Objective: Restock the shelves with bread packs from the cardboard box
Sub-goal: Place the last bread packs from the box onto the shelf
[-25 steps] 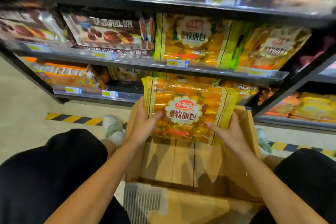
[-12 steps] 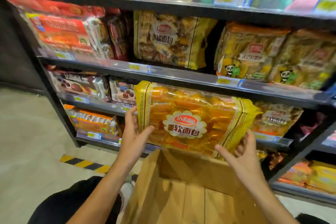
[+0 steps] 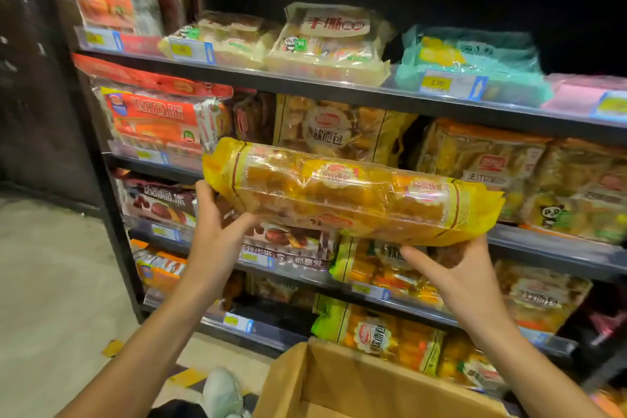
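Since half a second ago the long yellow-ended clear plastic bread pack (image 3: pixel 353 192) has risen from just above the open brown cardboard box (image 3: pixel 342 380) and tipped from facing the camera to lying nearly flat, its long edge toward the viewer, and more of the upper shelves has come into view. Taking the box as landmark, at the bottom middle of the view: a pale sneaker (image 3: pixel 222 394) stands on the floor just left of it, and both bare forearms reach up and forward on either side of it. The left hand (image 3: pixel 217 227) is above and left of the box, wrist bent back, thumb on the near side of the pack's left end and fingers curled under and behind it, gripping that end. The right hand (image 3: pixel 454 268) is above the box's right part, palm up, fingers spread and pressed against the underside of the pack's right end, so it supports the pack from below. The pack hangs well above the box, spanning between both hands, sloping slightly down to the right. Beyond the box stands the dark metal shelving unit (image 3: pixel 339 92), its tiers filled with packaged bread and cakes, and the pack is level with the second tier from the top.
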A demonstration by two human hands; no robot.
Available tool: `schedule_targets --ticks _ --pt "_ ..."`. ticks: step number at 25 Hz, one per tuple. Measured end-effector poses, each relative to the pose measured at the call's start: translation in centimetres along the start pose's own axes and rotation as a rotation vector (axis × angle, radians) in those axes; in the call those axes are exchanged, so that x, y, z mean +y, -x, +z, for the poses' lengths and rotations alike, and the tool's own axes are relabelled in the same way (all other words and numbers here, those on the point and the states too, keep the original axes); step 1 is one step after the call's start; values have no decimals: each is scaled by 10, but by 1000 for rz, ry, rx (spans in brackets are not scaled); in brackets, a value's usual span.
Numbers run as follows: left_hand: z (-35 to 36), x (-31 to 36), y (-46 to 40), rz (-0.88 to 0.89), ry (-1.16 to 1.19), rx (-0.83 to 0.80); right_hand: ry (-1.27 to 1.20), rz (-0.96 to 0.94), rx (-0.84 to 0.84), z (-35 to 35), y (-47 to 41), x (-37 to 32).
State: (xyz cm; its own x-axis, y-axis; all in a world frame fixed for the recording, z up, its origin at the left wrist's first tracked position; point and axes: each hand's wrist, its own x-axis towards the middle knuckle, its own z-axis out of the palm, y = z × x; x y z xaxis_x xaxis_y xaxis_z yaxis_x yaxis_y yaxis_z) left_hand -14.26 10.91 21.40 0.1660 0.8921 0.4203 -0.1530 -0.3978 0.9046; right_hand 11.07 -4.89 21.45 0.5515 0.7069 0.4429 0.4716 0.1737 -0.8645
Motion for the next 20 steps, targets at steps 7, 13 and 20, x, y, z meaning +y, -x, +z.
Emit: schedule_targets --ticks 7,13,20 --pt "8 -8 -54 -29 28 73 -37 -105 60 18 -53 -19" --pt "32 -41 -117 -191 -32 -13 186 12 -138 42 -110 12" --pt "33 -70 -151 -317 -210 -120 209 8 -94 53 -126 25"
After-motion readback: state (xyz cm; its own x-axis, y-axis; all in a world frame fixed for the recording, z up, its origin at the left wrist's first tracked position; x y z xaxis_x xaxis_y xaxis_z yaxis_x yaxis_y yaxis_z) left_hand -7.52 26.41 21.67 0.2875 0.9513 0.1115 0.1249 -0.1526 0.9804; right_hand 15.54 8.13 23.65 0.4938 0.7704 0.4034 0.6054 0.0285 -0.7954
